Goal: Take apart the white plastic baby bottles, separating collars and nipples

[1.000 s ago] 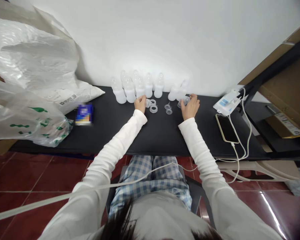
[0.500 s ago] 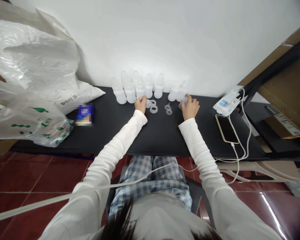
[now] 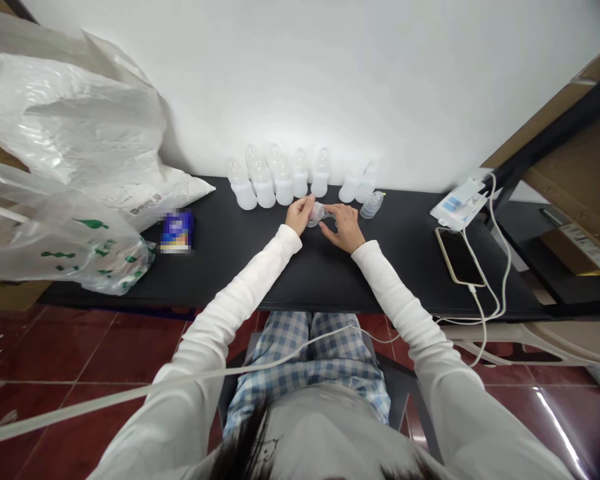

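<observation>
Both hands at a clear part [image 3: 318,212], mid-table, in front of the bottles [image 3: 284,189]
Left hand [image 3: 299,216]: fingertips pinching the clear part at its left side, low over the black table [image 3: 310,280]. Right hand [image 3: 346,229]: thumb and index finger apart, reaching to the right side of the same part; whether they grip it or a small piece beside it, cannot tell. Bottles: seven with clear domed caps stand upright near the wall [image 3: 300,80], grouped behind and to the left of the hands; two more white bottles [image 3: 349,189] stand together to the right. A clear cup [image 3: 371,205] with a yellowish tip lies tilted just in front of that pair. Further right, a phone [image 3: 460,257] with a cable plugged in; at far left, bags [image 3: 80,127] and a blue pack [image 3: 177,231]
</observation>
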